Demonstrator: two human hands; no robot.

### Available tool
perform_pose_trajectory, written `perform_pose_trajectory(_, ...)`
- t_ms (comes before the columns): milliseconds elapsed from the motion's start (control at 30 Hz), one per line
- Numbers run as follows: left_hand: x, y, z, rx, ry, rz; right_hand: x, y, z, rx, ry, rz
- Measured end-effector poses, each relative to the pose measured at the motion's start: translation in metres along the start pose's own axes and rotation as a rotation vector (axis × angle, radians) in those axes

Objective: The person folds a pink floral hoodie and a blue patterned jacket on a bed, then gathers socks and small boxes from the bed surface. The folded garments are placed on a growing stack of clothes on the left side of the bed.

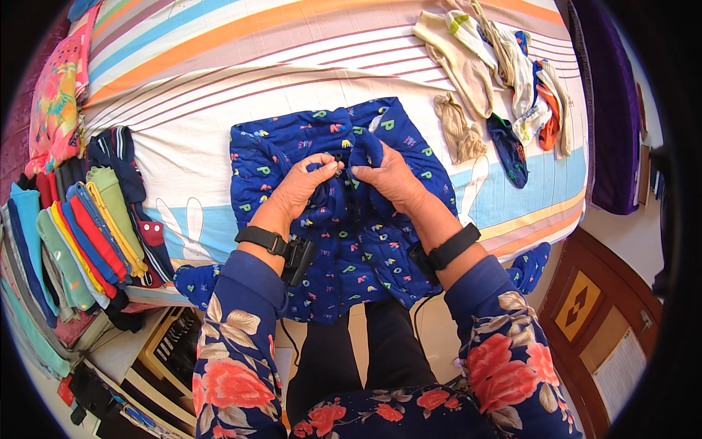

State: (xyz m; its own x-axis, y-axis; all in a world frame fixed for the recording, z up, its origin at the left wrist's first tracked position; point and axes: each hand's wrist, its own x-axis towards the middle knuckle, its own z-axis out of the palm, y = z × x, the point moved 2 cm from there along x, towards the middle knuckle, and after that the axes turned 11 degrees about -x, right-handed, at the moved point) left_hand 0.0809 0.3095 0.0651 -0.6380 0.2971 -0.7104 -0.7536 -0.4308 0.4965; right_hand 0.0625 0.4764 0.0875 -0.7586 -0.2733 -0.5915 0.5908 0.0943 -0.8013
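A dark blue padded jacket [329,252] with small coloured letter prints lies on the near edge of the bed, its front facing up. One sleeve [197,284] sticks out at the left and the other sleeve [528,267] at the right. At the middle of the front opening, my left hand [306,181] pinches one edge, with a small dark piece at its fingertips. Just across from it, my right hand [391,178] grips the other front edge, thumb on top and fingers mostly hidden in the cloth. A narrow gap separates the two hands.
Folded clothes [91,234] stand in rows at the left, below a pink patterned cloth [58,110]. Loose socks [512,88] lie at the far right on the striped sheet [241,66]. Beyond the bed's right side is a brown wooden door [596,314].
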Motion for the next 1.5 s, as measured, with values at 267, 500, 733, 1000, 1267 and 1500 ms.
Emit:
perform_pose_trajectory(267, 0.002, -0.001, -0.001, 0.069, -0.052, 0.121, 0.002, -0.001, 0.002, -0.086, 0.02, 0.054)
perform_pose_trajectory(500, 0.002, 0.001, -0.001, 0.088, -0.107, 0.12, -0.002, -0.007, -0.002, -0.079, -0.108, 0.107)
perform_pose_trajectory(733, -0.002, 0.007, 0.004, 0.18, -0.144, 0.122, -0.001, -0.004, -0.003, -0.129, -0.01, 0.084)
perform_pose_trajectory(1000, -0.003, 0.011, 0.009, 0.237, -0.159, 0.126, -0.004, -0.009, -0.005, -0.235, -0.027, 0.026)
perform_pose_trajectory(1267, -0.004, 0.01, 0.01, 0.27, -0.166, 0.112, -0.003, -0.005, -0.002, -0.448, 0.107, -0.096)
perform_pose_trajectory(1500, -0.005, 0.01, 0.009, 0.28, -0.175, 0.118, -0.008, -0.011, -0.006, -0.485, 0.092, -0.089)
